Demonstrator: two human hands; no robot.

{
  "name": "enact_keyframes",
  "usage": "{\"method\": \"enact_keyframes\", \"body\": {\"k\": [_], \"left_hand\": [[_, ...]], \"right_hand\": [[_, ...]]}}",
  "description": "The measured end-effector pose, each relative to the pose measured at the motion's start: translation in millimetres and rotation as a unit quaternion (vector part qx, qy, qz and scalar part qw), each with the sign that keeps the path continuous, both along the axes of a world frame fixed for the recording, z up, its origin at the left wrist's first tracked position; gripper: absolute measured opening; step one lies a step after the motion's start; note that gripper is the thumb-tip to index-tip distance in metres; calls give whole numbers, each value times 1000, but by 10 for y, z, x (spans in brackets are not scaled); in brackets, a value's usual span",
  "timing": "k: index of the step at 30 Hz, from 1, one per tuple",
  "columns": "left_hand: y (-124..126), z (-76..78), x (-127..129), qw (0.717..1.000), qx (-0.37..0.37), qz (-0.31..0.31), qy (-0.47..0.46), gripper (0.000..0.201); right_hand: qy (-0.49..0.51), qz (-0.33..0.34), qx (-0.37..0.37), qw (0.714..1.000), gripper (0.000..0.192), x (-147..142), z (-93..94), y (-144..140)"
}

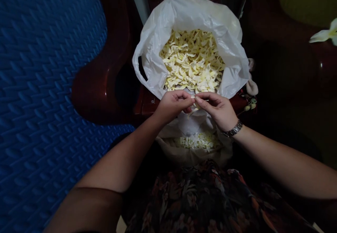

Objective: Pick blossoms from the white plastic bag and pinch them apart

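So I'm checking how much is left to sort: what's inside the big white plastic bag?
The white plastic bag holds a heap of pale yellow-white flower pieces. Only the top layer shows; how deep the heap goes is hidden by the bag's walls and the flowers themselves.

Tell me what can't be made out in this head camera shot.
- Flower pinched between left hand and right hand: fingertips cover most of it.
- Lower bag: contents partly hidden behind the hands.
- White flower: cut off by the right edge.
- Small things beside the big white bag: too dark to identify.

Both hands (172, 104) (217, 109) pinch pale flower (194, 105) before white bag (158, 36).
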State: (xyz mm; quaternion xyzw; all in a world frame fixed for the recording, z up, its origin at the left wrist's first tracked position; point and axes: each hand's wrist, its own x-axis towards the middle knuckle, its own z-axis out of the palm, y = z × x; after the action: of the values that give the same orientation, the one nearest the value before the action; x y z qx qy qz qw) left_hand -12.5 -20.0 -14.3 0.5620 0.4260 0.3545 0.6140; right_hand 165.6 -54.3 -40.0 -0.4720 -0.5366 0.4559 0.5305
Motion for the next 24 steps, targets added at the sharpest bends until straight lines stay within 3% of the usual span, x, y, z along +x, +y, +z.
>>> {"method": "enact_keyframes", "body": {"k": [10,24], "left_hand": [[-51,2,29,1000,0,-19,-3,9],[-40,-5,19,1000,2,-18,1,13]], "right_hand": [[101,-23,-54,993,39,-62,-104,0],[83,-20,-49,995,34,-52,-105,-3]]}}
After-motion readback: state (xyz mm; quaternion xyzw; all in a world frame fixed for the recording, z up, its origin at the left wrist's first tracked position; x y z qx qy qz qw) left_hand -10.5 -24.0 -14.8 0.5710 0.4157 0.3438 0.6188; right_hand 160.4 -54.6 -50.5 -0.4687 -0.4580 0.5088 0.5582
